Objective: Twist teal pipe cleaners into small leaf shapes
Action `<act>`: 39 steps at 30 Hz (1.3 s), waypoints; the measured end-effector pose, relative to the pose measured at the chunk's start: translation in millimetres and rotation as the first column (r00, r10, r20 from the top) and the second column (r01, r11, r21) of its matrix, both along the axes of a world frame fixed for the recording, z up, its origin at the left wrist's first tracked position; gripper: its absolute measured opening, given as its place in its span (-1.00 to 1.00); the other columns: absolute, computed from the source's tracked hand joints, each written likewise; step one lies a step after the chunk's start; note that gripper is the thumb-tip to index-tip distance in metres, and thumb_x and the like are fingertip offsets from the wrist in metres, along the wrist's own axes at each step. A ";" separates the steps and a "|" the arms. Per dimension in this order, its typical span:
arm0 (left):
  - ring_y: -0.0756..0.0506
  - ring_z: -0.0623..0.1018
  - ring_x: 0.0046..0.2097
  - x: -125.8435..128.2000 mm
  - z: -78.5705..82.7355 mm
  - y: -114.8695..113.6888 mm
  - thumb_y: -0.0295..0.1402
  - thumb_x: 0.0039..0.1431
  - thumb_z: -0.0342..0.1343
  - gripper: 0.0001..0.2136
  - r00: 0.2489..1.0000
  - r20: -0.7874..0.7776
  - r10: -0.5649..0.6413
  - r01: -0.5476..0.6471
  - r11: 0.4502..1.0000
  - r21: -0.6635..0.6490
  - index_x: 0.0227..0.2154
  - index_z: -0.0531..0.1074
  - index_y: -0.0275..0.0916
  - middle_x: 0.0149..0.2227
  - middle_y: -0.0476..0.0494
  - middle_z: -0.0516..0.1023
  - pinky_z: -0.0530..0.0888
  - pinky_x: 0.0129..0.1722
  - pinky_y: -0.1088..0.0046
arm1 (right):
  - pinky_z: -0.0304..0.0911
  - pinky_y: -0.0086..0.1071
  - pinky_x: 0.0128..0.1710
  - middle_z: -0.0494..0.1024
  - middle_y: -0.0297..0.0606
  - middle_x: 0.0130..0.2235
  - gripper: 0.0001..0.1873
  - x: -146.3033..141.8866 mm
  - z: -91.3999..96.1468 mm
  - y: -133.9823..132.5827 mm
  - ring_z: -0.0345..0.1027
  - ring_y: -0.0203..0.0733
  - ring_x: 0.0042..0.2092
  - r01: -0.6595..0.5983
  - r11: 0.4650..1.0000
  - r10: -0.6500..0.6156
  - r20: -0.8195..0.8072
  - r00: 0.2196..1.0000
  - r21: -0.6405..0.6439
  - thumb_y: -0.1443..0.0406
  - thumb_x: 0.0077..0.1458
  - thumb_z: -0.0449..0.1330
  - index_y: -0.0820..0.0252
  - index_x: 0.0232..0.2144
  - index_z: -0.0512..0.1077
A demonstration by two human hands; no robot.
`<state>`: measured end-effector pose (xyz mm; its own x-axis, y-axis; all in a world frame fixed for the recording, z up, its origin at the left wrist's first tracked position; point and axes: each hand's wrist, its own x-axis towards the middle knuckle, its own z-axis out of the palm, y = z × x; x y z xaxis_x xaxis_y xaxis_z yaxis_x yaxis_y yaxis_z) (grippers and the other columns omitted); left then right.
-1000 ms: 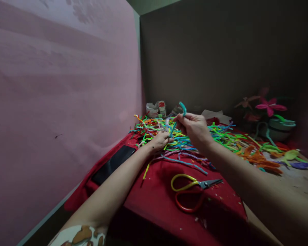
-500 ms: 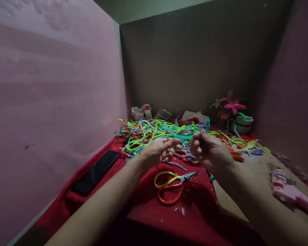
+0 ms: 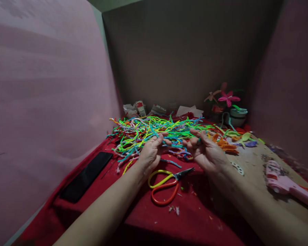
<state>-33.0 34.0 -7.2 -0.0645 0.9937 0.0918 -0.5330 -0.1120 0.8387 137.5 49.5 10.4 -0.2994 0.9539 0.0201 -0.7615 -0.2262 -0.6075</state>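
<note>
My left hand [image 3: 152, 150] pinches a teal pipe cleaner [image 3: 153, 130] between thumb and forefinger, and one end sticks up past the thumb. Facing it, my right hand [image 3: 209, 150] has a small bit of teal showing between thumb and fingers, its other fingers loosely bent. Whether both hands hold the same piece is hard to see. Just beyond the hands spreads a tangled heap of many-coloured pipe cleaners [image 3: 133, 131]. Below them, scissors [image 3: 166, 182] with one yellow and one red handle lie on red cloth [image 3: 195, 218], blades slightly apart.
A black phone [image 3: 87, 176] lies at left. On the board at right are a pink glue gun [image 3: 281, 181], orange fuzzy petals [image 3: 224, 145] and a white perforated piece [image 3: 237, 168]. A pink flower [image 3: 229, 98] and a pale pot [image 3: 238, 117] stand behind. Walls enclose three sides.
The view has shifted slightly. My left hand has turned to a thumb-up pinch, and the teal pipe cleaner now points up from it. My right hand's fingers have spread a little.
</note>
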 end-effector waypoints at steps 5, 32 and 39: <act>-0.04 0.53 -0.44 -0.6 10.8 -1.5 -0.44 0.07 0.09 -0.91 0.987 0.142 0.071 -0.073 0.997 0.006 -0.37 0.40 -0.36 -0.57 -0.05 0.48 0.45 -0.28 0.37 | 0.17 -0.47 -0.58 0.07 -0.52 -0.85 -0.57 0.3 -4.0 -2.4 -0.13 -0.46 -0.77 -0.040 0.999 0.040 0.047 0.998 -0.004 0.08 0.12 0.01 0.25 -0.59 0.38; 0.11 0.35 -0.61 0.2 17.9 -18.2 -0.38 -0.14 0.25 -0.82 0.995 -0.031 -0.099 0.095 0.989 -0.118 -0.52 0.36 -0.33 -0.64 0.05 0.34 0.23 -0.69 0.64 | 0.30 -0.21 -0.23 0.52 -0.11 -0.25 -0.57 14.0 -3.2 -9.5 0.38 -0.14 -0.22 -0.496 0.868 0.490 0.127 0.862 0.021 0.09 0.02 0.10 0.29 -0.16 0.39; 0.16 0.23 -0.69 -1.3 16.9 -16.0 -0.39 -0.08 0.20 -0.86 0.963 0.129 -0.235 0.259 0.943 -0.209 -0.52 0.36 -0.33 -0.71 0.11 0.22 0.14 -0.74 0.70 | 0.15 -0.52 -0.64 0.52 -0.19 -0.24 -0.45 22.6 3.4 -2.6 0.35 -0.29 -0.47 -0.365 0.928 0.352 0.142 0.925 0.076 -0.11 0.01 -0.07 0.11 -0.17 0.39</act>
